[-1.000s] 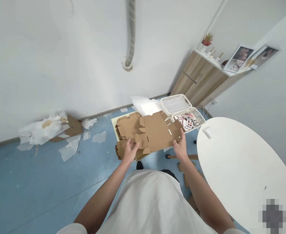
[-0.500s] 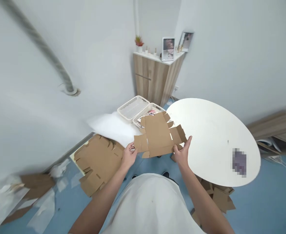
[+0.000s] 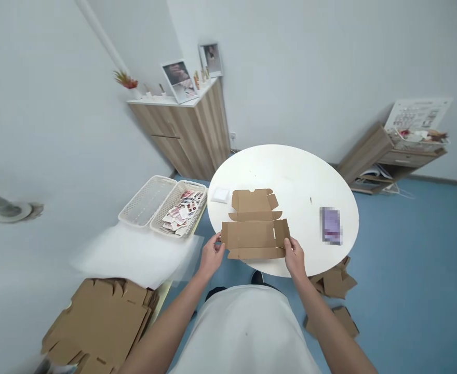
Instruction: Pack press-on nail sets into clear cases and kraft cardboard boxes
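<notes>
Your left hand [image 3: 212, 254] and right hand [image 3: 294, 254], each grip pinching one end of creased brown cardboard [image 3: 250, 235], held over the rounded near edge of the smooth surface [image 3: 286, 169], white expanse beyond its flaps [image 3: 252, 200]

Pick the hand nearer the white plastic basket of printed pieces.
Left. Left hand is below-right of the basket in view; right hand is farther right, across the brown cardboard sheet.
</notes>
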A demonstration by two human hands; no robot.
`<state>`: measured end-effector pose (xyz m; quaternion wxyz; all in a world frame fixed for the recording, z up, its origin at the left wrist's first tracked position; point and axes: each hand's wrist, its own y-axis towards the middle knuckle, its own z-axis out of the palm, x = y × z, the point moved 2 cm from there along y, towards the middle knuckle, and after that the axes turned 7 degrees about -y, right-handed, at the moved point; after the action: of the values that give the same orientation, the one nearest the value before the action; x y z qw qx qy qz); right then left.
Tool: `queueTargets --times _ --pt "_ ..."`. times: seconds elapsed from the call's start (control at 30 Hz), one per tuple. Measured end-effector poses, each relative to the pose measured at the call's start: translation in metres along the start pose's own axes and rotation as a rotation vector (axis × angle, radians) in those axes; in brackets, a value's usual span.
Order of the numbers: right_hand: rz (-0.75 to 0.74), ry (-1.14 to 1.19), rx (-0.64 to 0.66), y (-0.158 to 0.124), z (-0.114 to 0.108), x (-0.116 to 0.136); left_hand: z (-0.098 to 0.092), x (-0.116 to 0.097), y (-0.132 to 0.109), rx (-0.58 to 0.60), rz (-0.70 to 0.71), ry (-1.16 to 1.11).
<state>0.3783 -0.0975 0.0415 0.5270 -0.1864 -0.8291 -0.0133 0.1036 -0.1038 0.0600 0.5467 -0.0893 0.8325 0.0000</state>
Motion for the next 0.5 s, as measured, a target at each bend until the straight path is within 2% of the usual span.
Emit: queueTargets --times 0.1,0.23,0.5 --pt "0.089 -0.082 -0.019 0.000 -0.008 -0.021 0.016 0.001 0.011 0.067 -0.017 0.073" --pt "0.161 -0.119 0.018 -0.004 -0.007 -0.040 0.026 0.010 0.024 0.144 -0.061 0.141" --pt "0.190 -0.020 -0.005 -0.007 0.007 -0.042 0.035 0.027 0.061 0.220 -0.044 0.116"
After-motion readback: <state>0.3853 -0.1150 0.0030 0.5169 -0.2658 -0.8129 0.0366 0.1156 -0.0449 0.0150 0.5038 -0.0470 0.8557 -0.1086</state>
